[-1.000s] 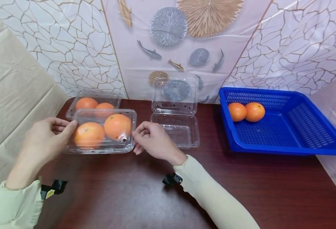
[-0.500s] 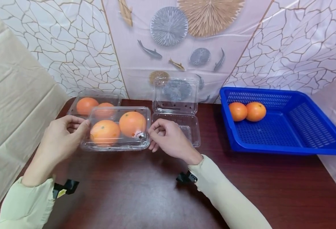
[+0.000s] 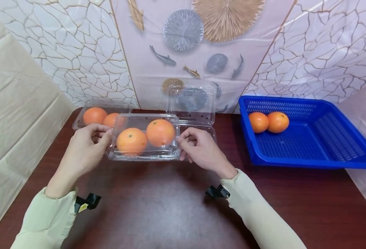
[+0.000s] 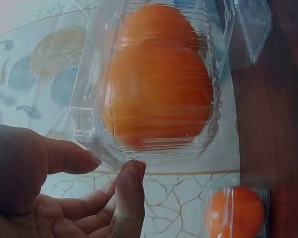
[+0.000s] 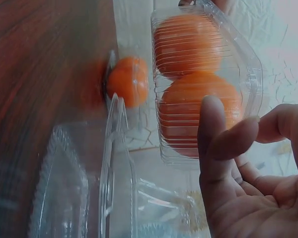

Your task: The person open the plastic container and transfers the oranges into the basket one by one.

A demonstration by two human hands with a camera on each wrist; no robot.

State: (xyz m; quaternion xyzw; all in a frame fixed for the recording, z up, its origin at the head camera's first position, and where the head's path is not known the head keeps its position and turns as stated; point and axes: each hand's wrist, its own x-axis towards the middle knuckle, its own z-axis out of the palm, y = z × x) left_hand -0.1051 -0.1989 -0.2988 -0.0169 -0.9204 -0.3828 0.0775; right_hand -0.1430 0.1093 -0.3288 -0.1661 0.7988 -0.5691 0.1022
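The left hand (image 3: 86,148) and the right hand (image 3: 201,150) pinch the 2 ends of a clear plastic box with 2 oranges inside (image 3: 144,137). Their fingers curl round its edges. The box is lifted just above the dark brown wooden table (image 3: 158,207).

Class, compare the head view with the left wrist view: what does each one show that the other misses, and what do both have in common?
Only the head view shows the blue basket with two oranges, the right hand pinching the closed clamshell's right end, and the open empty clamshell behind it.

Only the left wrist view shows, close up, the left hand's thumb and fingertips pinching the box's edge.

Both show the left hand holding the closed clamshell, two oranges inside it, and a second filled box on the dark wooden table.
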